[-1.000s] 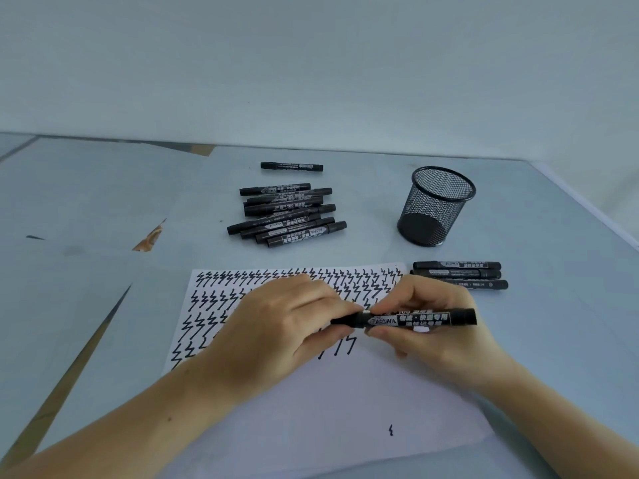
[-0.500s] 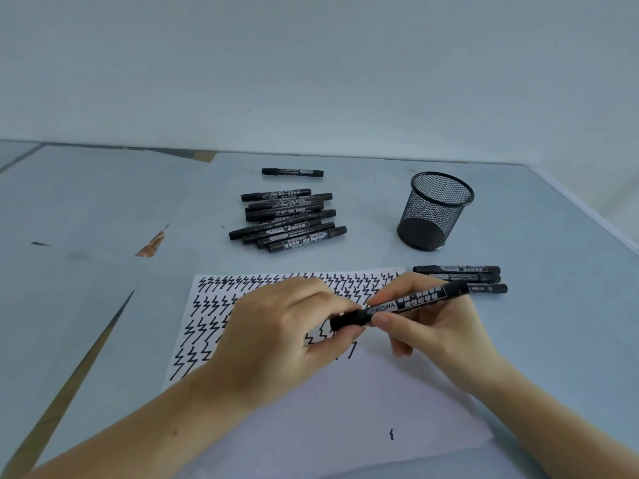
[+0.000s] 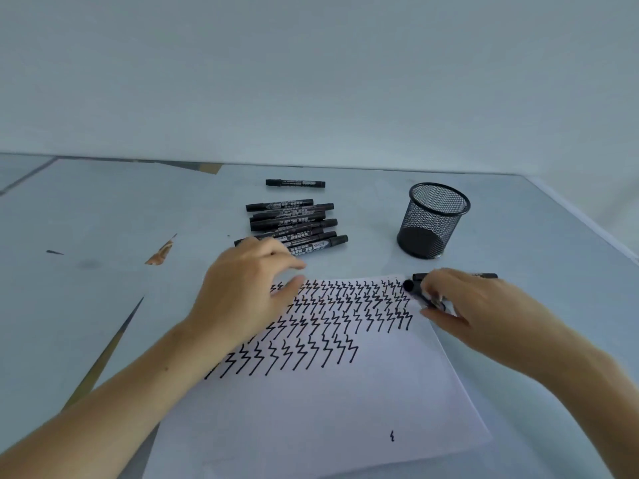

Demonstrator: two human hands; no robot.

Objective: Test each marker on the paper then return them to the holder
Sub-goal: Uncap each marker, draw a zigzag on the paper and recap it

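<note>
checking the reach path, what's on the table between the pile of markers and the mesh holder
Nothing: in the head view the table is bare between the pile of markers and the mesh holder.

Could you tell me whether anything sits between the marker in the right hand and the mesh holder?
Nothing visible does. The right hand holds the marker at the paper's far right corner, and only bare table lies between it and the holder, which stands upright and open.
</note>
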